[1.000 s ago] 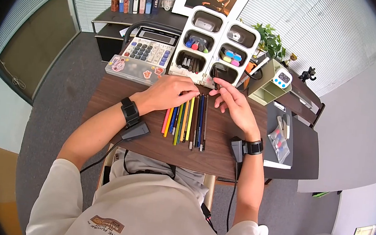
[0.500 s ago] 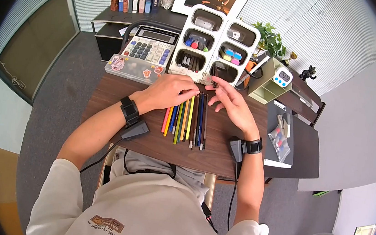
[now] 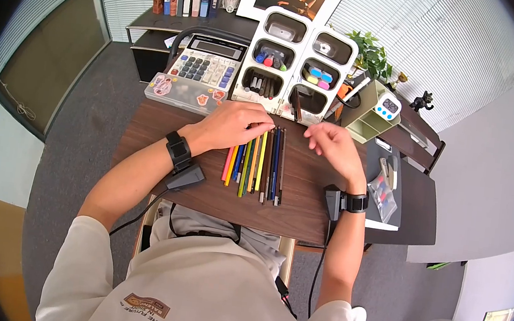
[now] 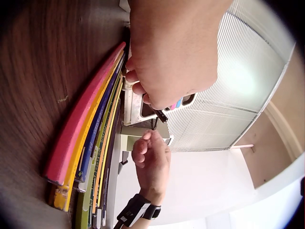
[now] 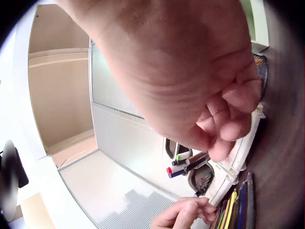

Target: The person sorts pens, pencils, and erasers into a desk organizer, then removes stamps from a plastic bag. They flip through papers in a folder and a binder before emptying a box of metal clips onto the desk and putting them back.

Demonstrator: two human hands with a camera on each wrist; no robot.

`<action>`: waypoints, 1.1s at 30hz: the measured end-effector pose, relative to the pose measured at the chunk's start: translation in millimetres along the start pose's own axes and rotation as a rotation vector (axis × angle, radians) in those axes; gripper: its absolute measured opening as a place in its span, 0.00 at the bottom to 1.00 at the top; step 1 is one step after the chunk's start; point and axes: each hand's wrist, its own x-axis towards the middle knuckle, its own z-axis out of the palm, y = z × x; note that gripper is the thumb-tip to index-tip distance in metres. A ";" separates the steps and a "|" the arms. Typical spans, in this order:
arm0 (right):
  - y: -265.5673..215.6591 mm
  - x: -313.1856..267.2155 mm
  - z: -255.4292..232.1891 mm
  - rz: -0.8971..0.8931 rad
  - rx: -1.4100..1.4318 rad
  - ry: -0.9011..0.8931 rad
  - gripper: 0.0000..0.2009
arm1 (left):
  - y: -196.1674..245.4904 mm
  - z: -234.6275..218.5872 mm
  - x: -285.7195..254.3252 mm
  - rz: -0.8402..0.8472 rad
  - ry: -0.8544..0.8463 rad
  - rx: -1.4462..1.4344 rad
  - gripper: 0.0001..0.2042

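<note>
Colored pencils lie side by side on the brown table, among them a pink pencil (image 4: 78, 119) and a dark blue pencil (image 3: 275, 169). My left hand (image 3: 232, 126) rests at their upper ends, fingers loosely bent; whether its fingertips touch a pencil is hard to tell. To the right of the row, my right hand (image 3: 335, 150) is raised with loosely curled fingers and nothing visible in them. Dark pencils (image 3: 297, 106) lean in the lower right compartment of the white organizer (image 3: 306, 53), apart from that hand. Dark pens or pencils (image 3: 266, 87) stand in the lower left compartment.
Left of the organizer are a calculator (image 3: 207, 64) and a clear stickered case (image 3: 183, 92). To its right stands a green holder (image 3: 366, 119) with a digital timer (image 3: 389, 105). Markers (image 3: 272, 59) and highlighters (image 3: 319, 75) fill other compartments.
My right hand has let go of the dark pencils at the lower right compartment and moved right and slightly down. My left hand has stayed nearly still.
</note>
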 end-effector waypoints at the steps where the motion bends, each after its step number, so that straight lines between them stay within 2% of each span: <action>1: -0.4 -2.9 5.8 0.044 -0.041 -0.007 0.10 | 0.1 0.1 0.0 0.000 0.000 -0.001 0.07; 2: -1.4 -2.5 12.1 0.044 -0.040 -0.006 0.10 | -0.6 0.5 -0.2 0.000 -0.002 -0.001 0.07; 4: -2.8 -1.4 22.7 -0.039 -0.308 -0.075 0.09 | -1.8 1.5 -0.3 0.001 0.001 -0.009 0.07; 5: -5.1 -1.4 27.3 0.005 -0.302 -0.095 0.13 | -1.3 1.4 0.0 0.002 0.000 -0.009 0.07; 8: -10.4 -3.0 29.2 0.012 -0.372 -0.061 0.14 | -0.4 0.8 0.3 0.001 0.006 -0.013 0.06; 14: -2.1 -4.2 27.3 -0.018 -0.459 0.054 0.13 | 0.6 0.0 0.9 -0.006 -0.007 -0.004 0.07; 18: -6.2 -6.2 25.0 0.034 -0.529 0.048 0.13 | -0.1 -0.9 -0.4 -0.016 -0.036 -0.003 0.07; 21: -5.8 -6.1 24.2 -0.004 -0.472 0.030 0.10 | 7.7 -1.1 1.6 -0.006 -0.042 0.004 0.08; 23: -9.7 -5.1 24.9 -0.037 -0.319 -0.074 0.08 | 10.5 -0.2 2.7 0.018 -0.013 0.004 0.10; 24: -9.2 -4.5 26.5 -0.037 -0.319 -0.075 0.08 | 10.2 0.0 2.8 0.072 -0.046 0.004 0.11; 26: -6.3 -3.3 29.6 -0.021 -0.096 -0.155 0.10 | 7.5 0.6 1.9 0.126 -0.079 0.004 0.12; 28: -3.5 -2.3 30.0 -0.032 -0.060 -0.192 0.10 | 1.3 2.3 -0.2 0.223 -0.170 0.019 0.12; 29: -4.1 -2.3 30.1 -0.043 -0.022 -0.227 0.10 | 0.8 2.5 0.1 0.276 -0.127 0.048 0.12; 33: -15.1 -8.5 21.7 -0.031 0.079 -0.279 0.13 | 0.7 -0.6 1.1 0.250 -0.085 0.034 0.11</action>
